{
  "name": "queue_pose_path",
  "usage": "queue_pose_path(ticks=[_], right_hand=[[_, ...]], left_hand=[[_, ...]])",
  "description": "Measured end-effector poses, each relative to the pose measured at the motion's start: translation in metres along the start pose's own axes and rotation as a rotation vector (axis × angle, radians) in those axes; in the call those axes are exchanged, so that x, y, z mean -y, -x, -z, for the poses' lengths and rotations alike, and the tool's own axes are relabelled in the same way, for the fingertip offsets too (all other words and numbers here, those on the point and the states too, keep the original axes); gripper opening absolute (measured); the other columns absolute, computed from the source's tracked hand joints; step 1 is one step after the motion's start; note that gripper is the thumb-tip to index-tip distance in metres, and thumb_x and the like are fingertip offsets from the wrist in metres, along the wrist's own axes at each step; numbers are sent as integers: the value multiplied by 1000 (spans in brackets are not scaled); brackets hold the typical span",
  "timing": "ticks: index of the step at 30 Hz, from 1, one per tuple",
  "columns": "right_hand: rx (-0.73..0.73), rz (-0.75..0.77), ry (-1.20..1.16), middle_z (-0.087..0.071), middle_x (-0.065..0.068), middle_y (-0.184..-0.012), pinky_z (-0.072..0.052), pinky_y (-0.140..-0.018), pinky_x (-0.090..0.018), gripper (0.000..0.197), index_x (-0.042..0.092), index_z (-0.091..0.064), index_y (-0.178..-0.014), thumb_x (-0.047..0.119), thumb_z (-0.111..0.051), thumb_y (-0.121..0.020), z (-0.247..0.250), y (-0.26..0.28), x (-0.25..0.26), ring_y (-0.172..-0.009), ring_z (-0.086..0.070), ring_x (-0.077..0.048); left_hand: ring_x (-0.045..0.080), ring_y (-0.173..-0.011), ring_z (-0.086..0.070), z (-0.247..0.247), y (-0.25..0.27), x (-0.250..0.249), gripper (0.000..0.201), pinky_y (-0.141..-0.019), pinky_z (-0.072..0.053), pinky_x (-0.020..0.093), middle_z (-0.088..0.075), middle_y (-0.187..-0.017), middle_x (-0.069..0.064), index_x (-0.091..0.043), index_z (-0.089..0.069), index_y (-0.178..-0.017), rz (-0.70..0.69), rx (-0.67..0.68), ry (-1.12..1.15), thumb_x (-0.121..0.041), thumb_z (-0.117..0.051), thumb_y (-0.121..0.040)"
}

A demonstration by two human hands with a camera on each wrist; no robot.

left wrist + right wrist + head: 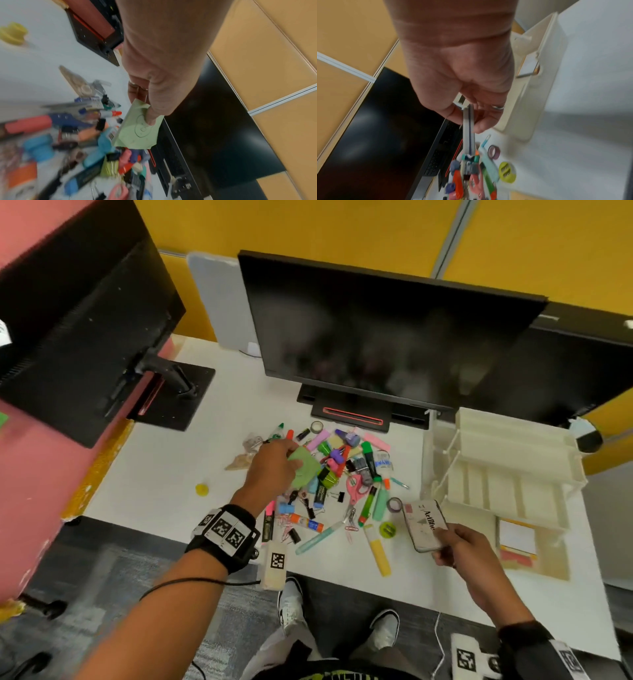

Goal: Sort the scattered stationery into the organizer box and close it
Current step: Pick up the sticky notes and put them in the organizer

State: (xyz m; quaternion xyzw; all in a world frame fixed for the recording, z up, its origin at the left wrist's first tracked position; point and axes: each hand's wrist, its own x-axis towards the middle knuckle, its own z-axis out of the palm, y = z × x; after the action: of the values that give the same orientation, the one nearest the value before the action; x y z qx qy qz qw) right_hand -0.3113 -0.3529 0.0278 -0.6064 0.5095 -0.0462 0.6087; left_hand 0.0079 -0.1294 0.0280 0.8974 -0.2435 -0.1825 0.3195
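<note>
A heap of scattered stationery (339,484) (markers, glue sticks, binder clips, pink scissors, tape rolls) covers the middle of the white desk (178,474). My left hand (274,463) pinches a green sticky-note pad (306,470) above the heap's left side; the left wrist view shows the thumb pressed on the green sticky-note pad (140,129). My right hand (459,546) grips a flat white Artline tin (424,529) near the desk's front, seen edge-on as the Artline tin (468,129) in the right wrist view. The cream organizer box (507,474) stands open at the right.
A black monitor (394,337) stands behind the heap, a second monitor (78,313) at the left. A yellow cap (202,489) lies alone on the left. A sticky-note stack (517,537) sits in the organizer's front tray. A tagged block (274,566) rests at the desk edge.
</note>
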Motion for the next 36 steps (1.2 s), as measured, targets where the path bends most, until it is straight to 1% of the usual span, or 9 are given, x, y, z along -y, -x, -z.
queue_pose_path(ticks=[4,7,10,13,16,21,25,32,36], right_hand=[[-77,2,75,-76,-13,-91,-49,-65,-36,17,8,-72,-105,10,-56,-100,50,4,-16,-67,-58,-23],[-135,-26,117,-74,-14,-96,-48,-67,-35,18,5,-70,-109,15,-59,-99,68,-12,-30,-73,-59,-24],[-163,13,182,-71,-28,-104,-54,-76,-42,36,-8,-67,-106,27,-64,-97,71,-40,-44,-84,-66,-35],[-212,59,237,-72,-27,-104,-55,-90,-52,35,-7,-68,-101,27,-64,-97,63,-64,-50,-97,-68,-42],[-195,45,245,-75,-22,-97,-56,-87,-49,27,1,-73,-97,26,-66,-96,52,-81,-53,-93,-70,-37],[-170,46,346,-69,-4,-93,-45,-74,-32,17,12,-67,-98,28,-67,-95,46,-93,-53,-89,-64,-25],[-119,37,572,-62,-3,-70,-44,-66,-32,30,15,-61,-71,35,-60,-94,47,-101,-61,-76,-64,-31],[-133,76,689,-71,-2,-108,-43,-77,-30,31,16,-70,-109,41,-64,-91,45,-96,-55,-103,-67,-29],[-262,270,636,-67,4,-78,-49,-64,-34,10,26,-58,-82,29,-64,-88,37,-62,-32,-75,-64,-24]], left_hand=[[12,-79,-61,-36,19,-46,27,-65,-47,18,-63,-91,-6,-19,-65,-107,55,-2,253,-18,-82,-85],[15,-80,-63,-68,37,-74,34,-66,-57,30,-64,-91,0,-18,-61,-104,98,96,383,-20,-86,-81],[13,-80,-62,-96,54,-100,30,-70,-55,27,-65,-89,0,-15,-62,-96,66,153,400,-17,-87,-80],[12,-76,-61,-112,65,-120,22,-68,-53,26,-66,-86,0,-14,-66,-89,37,182,393,-15,-86,-80],[13,-79,-64,-120,72,-127,15,-71,-57,31,-65,-87,-5,-20,-70,-89,34,195,372,-14,-81,-82],[9,-80,-61,-121,76,-131,17,-72,-53,21,-62,-84,-10,-13,-74,-98,72,156,383,-3,-72,-84],[5,-73,-58,-122,77,-131,17,-63,-48,11,-61,-78,-12,-10,-73,-102,110,108,404,-1,-69,-88],[-1,-68,-56,-124,79,-123,16,-66,-47,12,-59,-75,-16,-10,-73,-99,116,51,419,2,-69,-88],[1,-76,-59,-119,70,-108,13,-69,-45,9,-64,-82,-11,-9,-72,-94,107,60,383,2,-67,-89]])
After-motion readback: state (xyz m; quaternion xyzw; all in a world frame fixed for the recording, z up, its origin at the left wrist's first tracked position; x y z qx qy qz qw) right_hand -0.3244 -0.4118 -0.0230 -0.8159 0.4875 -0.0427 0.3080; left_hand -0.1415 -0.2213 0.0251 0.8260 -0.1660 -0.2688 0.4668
